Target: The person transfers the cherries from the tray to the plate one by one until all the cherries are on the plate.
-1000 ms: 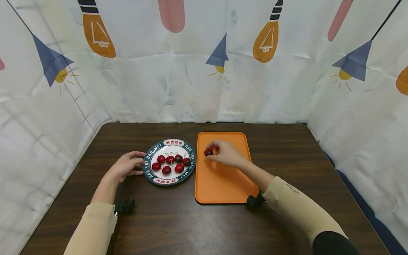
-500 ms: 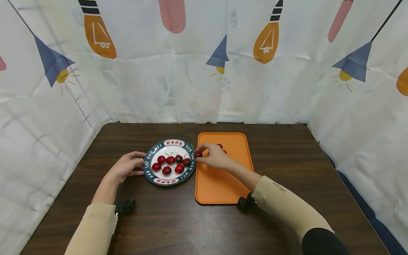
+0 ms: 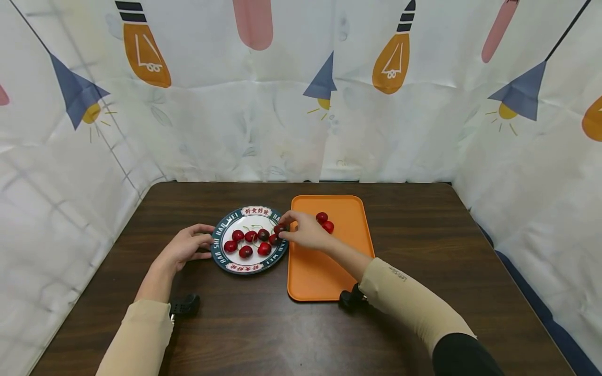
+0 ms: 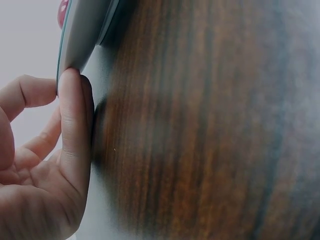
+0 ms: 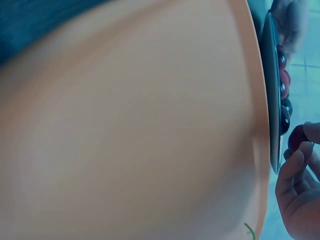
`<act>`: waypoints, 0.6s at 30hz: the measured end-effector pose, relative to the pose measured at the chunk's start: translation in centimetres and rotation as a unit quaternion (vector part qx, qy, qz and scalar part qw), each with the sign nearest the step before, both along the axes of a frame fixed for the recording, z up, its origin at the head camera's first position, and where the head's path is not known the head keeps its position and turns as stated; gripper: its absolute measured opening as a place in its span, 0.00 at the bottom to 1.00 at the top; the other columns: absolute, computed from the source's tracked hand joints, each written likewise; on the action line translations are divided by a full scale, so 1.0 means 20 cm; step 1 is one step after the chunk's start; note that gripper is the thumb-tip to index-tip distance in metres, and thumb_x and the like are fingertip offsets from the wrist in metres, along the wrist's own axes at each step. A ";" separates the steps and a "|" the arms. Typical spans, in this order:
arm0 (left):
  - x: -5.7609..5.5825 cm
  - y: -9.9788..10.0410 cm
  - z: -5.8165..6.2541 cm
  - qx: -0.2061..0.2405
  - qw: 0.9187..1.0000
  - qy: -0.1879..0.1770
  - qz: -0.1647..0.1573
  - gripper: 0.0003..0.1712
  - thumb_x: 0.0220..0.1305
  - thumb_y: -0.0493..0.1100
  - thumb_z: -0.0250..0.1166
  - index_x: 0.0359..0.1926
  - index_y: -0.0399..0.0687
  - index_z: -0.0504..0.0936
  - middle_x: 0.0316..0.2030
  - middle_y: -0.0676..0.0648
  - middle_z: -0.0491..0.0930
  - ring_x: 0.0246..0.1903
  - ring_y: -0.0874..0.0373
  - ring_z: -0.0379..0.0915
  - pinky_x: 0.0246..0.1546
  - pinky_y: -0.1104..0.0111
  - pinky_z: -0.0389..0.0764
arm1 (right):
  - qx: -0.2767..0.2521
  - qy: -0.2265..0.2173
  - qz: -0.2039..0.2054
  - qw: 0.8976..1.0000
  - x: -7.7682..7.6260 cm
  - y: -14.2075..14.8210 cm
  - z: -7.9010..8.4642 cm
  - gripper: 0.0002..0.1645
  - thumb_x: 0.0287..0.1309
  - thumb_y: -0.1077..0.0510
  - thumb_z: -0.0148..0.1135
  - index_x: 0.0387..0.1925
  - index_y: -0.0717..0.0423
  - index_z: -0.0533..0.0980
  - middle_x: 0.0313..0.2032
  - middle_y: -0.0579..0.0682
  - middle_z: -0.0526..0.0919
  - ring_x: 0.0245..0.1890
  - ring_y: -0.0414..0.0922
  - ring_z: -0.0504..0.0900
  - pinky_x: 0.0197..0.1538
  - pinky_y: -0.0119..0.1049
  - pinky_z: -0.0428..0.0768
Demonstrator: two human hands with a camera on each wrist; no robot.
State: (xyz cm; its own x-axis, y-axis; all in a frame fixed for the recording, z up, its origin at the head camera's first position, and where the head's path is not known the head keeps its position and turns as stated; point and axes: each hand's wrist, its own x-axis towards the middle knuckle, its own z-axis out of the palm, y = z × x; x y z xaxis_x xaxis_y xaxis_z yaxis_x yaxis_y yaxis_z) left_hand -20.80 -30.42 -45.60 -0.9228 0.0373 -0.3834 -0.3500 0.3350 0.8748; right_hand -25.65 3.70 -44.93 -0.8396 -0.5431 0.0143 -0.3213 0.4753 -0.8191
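My left hand (image 3: 190, 244) is at the left rim of a round white plate (image 3: 244, 210) with a dark green patterned border. In the left wrist view its fingers (image 4: 75, 115) pinch that rim, one fingertip against the underside. Several dark red cherries (image 3: 246, 251) with green stems lie on the plate. My right hand (image 3: 305, 231) pinches a dark cherry (image 3: 279, 228) between thumb and fingertips, over the plate's right side. In the right wrist view the held cherry (image 5: 297, 140) is beside the plate's edge, near other cherries.
An orange rectangular tray (image 3: 324, 271) stands right of the plate, its edge close to the plate's rim. Red cherries (image 3: 327, 226) lie on its upper part, beyond my right hand. The brown wooden table (image 3: 244, 324) ends at a patterned curtain (image 3: 282, 130).
My right hand has moved left from the tray to the plate, carrying a cherry. Cherries on the tray that the hand covered now show. The left hand has stayed at the rim.
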 end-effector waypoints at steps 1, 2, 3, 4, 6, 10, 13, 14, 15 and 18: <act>0.00 0.00 0.00 0.001 1.000 0.000 0.000 0.31 0.77 0.42 0.57 0.73 0.35 0.62 0.56 0.34 0.72 0.46 0.49 0.76 0.45 0.63 0.86 | 0.001 0.001 0.001 1.000 0.00 -0.01 0.00 0.17 0.65 0.56 0.70 0.54 0.53 0.79 0.49 0.46 0.83 0.51 0.46 0.78 0.57 0.40 0.80; 0.00 0.00 0.00 0.001 1.000 0.000 0.001 0.30 0.77 0.42 0.57 0.73 0.35 0.62 0.56 0.34 0.72 0.45 0.50 0.76 0.45 0.63 0.86 | 0.003 0.003 0.002 1.000 0.00 -0.01 0.00 0.17 0.66 0.56 0.70 0.54 0.53 0.79 0.49 0.46 0.83 0.51 0.45 0.78 0.56 0.39 0.80; 0.00 0.00 0.00 0.001 1.000 0.000 0.000 0.31 0.77 0.42 0.57 0.73 0.34 0.62 0.56 0.34 0.71 0.45 0.50 0.76 0.45 0.63 0.86 | 0.004 0.003 0.002 1.000 0.00 -0.02 0.00 0.17 0.66 0.56 0.70 0.53 0.53 0.79 0.49 0.46 0.83 0.51 0.45 0.78 0.56 0.39 0.80; 0.00 0.00 0.00 0.001 1.000 0.000 0.001 0.31 0.77 0.42 0.57 0.74 0.35 0.62 0.56 0.34 0.71 0.45 0.50 0.76 0.45 0.63 0.86 | 0.007 0.003 0.002 1.000 0.00 -0.02 0.00 0.16 0.66 0.55 0.70 0.53 0.52 0.79 0.49 0.46 0.83 0.51 0.45 0.78 0.56 0.38 0.80; -0.01 -0.01 0.00 0.000 1.000 -0.001 0.003 0.30 0.77 0.42 0.57 0.74 0.35 0.62 0.57 0.34 0.71 0.45 0.50 0.76 0.45 0.63 0.86 | 0.010 0.003 0.001 1.000 0.00 -0.04 0.00 0.16 0.66 0.55 0.69 0.53 0.52 0.79 0.50 0.46 0.84 0.52 0.46 0.79 0.56 0.38 0.79; -0.01 -0.01 -0.01 -0.002 1.000 -0.002 0.004 0.31 0.77 0.42 0.57 0.74 0.35 0.62 0.57 0.34 0.71 0.46 0.49 0.76 0.45 0.63 0.86 | 0.021 0.000 -0.005 1.000 -0.01 -0.06 0.01 0.17 0.67 0.53 0.69 0.54 0.52 0.79 0.50 0.46 0.84 0.52 0.46 0.79 0.55 0.37 0.79; -0.01 -0.01 -0.01 0.000 1.000 -0.002 0.003 0.31 0.77 0.42 0.57 0.74 0.35 0.62 0.57 0.34 0.71 0.46 0.49 0.76 0.45 0.63 0.86 | 0.027 -0.001 -0.007 1.000 -0.01 -0.07 0.02 0.19 0.68 0.53 0.68 0.57 0.52 0.78 0.52 0.46 0.83 0.53 0.45 0.79 0.56 0.37 0.79; -0.01 -0.01 -0.02 0.000 1.000 -0.003 0.004 0.31 0.77 0.42 0.57 0.74 0.35 0.62 0.57 0.34 0.71 0.46 0.49 0.76 0.45 0.63 0.86 | 0.027 -0.001 -0.005 1.000 -0.01 -0.08 0.02 0.20 0.68 0.53 0.68 0.58 0.53 0.78 0.53 0.47 0.83 0.53 0.45 0.79 0.56 0.37 0.79; -0.01 -0.01 -0.02 0.001 1.000 -0.004 0.004 0.31 0.77 0.42 0.57 0.74 0.35 0.62 0.57 0.34 0.71 0.46 0.49 0.76 0.45 0.63 0.87 | 0.026 -0.002 -0.004 1.000 -0.01 -0.08 0.02 0.21 0.68 0.53 0.68 0.59 0.54 0.78 0.54 0.47 0.83 0.55 0.45 0.78 0.57 0.37 0.79; -0.01 -0.01 -0.02 0.001 1.000 -0.002 0.003 0.31 0.77 0.42 0.57 0.74 0.35 0.62 0.57 0.34 0.71 0.45 0.49 0.76 0.45 0.63 0.87 | 0.016 -0.008 0.000 1.000 -0.01 -0.07 0.02 0.23 0.68 0.55 0.67 0.61 0.56 0.77 0.57 0.50 0.82 0.51 0.46 0.80 0.56 0.37 0.80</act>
State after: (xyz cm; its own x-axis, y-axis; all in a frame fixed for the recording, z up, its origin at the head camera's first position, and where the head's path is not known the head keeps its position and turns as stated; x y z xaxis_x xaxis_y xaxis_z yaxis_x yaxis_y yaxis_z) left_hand -21.03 -30.62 -46.01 -0.9213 0.0320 -0.3875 -0.3560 0.3315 0.8737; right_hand -25.93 2.27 -44.59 -0.8399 -0.5425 -0.0168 -0.3076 0.5014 -0.8086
